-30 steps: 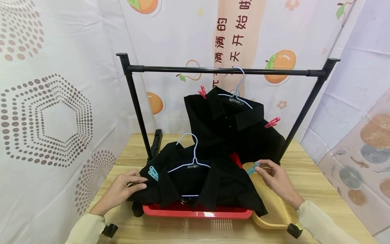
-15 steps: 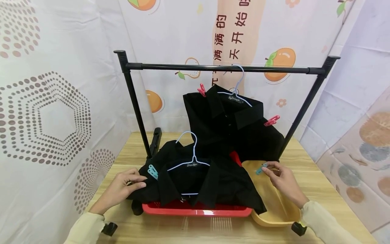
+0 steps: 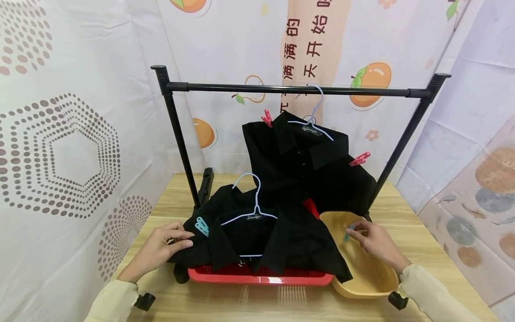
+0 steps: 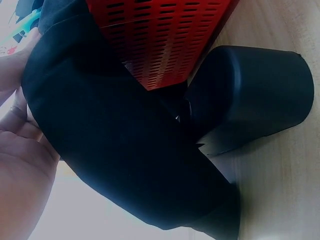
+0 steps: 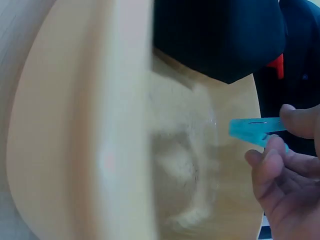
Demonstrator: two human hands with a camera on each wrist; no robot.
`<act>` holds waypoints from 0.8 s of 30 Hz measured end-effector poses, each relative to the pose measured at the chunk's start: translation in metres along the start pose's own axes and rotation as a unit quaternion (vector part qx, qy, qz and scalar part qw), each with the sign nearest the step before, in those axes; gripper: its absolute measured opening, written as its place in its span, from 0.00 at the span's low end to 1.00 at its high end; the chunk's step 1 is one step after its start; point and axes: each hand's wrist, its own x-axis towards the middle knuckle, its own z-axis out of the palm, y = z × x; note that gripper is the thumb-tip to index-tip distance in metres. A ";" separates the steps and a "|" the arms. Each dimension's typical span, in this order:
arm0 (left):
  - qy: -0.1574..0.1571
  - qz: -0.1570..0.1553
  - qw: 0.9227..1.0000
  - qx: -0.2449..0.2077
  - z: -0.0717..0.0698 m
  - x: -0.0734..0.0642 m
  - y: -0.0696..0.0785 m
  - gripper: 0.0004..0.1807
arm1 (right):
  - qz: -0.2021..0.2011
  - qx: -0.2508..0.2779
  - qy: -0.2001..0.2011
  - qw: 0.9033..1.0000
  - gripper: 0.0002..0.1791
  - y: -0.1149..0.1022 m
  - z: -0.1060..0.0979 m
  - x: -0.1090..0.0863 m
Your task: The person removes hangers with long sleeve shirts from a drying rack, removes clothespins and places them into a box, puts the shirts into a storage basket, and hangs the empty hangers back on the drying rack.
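Note:
A black collared shirt [image 3: 306,246] lies over a red basket [image 3: 261,280], with a pale blue wire hanger [image 3: 256,199] in its neck. My left hand [image 3: 165,245] pinches the shirt's left edge between thumb and fingers; in the left wrist view the sleeve [image 4: 110,115] droops below the fingers. A teal clothespin [image 3: 202,226] sits on the shirt near that hand. My right hand [image 3: 378,243] pinches another teal clothespin [image 5: 252,130] over the yellow basin [image 3: 368,281], apart from the shirt. In the right wrist view its nose points into the basin.
A black rack with a crossbar [image 3: 241,88] stands behind. From it hangs a second black shirt [image 3: 310,174] on a hanger, with a red clothespin [image 3: 267,118] and another red clothespin [image 3: 360,159] on its shoulders. A rack foot [image 4: 270,92] stands by the basket.
My right hand has moved right and down with the teal clothespin, from beside the shirt's right shoulder to over the basin. My left hand keeps its pinch on the shirt.

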 end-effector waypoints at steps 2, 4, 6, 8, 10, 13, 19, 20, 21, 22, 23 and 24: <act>0.000 -0.001 1.000 -0.003 0.000 0.000 0.000 0.11 | 0.001 -0.010 -0.006 1.000 0.15 0.001 0.000 0.000; 0.002 0.000 1.000 -0.004 0.000 -0.001 0.000 0.11 | -0.001 -0.017 -0.011 1.000 0.15 0.002 0.001 0.000; 0.003 0.001 1.000 -0.004 0.000 -0.001 0.000 0.11 | -0.002 -0.022 -0.015 1.000 0.15 0.003 0.000 0.000; 0.004 0.002 1.000 -0.004 0.000 -0.001 0.000 0.11 | 0.000 -0.022 -0.022 1.000 0.16 0.003 -0.001 0.000; 0.005 0.004 1.000 -0.005 0.000 -0.001 0.000 0.11 | 0.004 -0.020 -0.027 0.999 0.17 0.004 -0.001 0.000; 0.006 0.006 1.000 -0.006 0.001 -0.001 0.000 0.11 | 0.005 -0.022 -0.037 0.999 0.19 0.004 -0.002 -0.001; 0.005 0.005 1.000 -0.006 0.001 -0.002 -0.001 0.11 | -0.012 -0.071 -0.048 0.996 0.14 0.010 0.002 -0.002; 0.005 0.006 1.000 -0.006 0.001 -0.002 -0.001 0.11 | -0.014 -0.081 -0.052 0.995 0.13 0.011 0.003 -0.003; 0.005 0.007 1.000 -0.006 0.001 -0.002 -0.001 0.11 | -0.018 -0.090 -0.055 0.994 0.12 0.011 0.004 -0.003; 0.006 0.009 1.000 -0.006 0.001 -0.002 -0.001 0.11 | -0.018 -0.097 -0.057 0.993 0.11 0.012 0.005 -0.003; 0.007 0.009 1.000 -0.006 0.001 -0.001 -0.001 0.11 | -0.019 -0.102 -0.059 0.993 0.10 0.011 0.006 -0.003; 0.007 0.009 1.000 -0.006 0.001 -0.001 -0.001 0.11 | -0.022 -0.108 -0.058 0.992 0.10 0.011 0.006 -0.003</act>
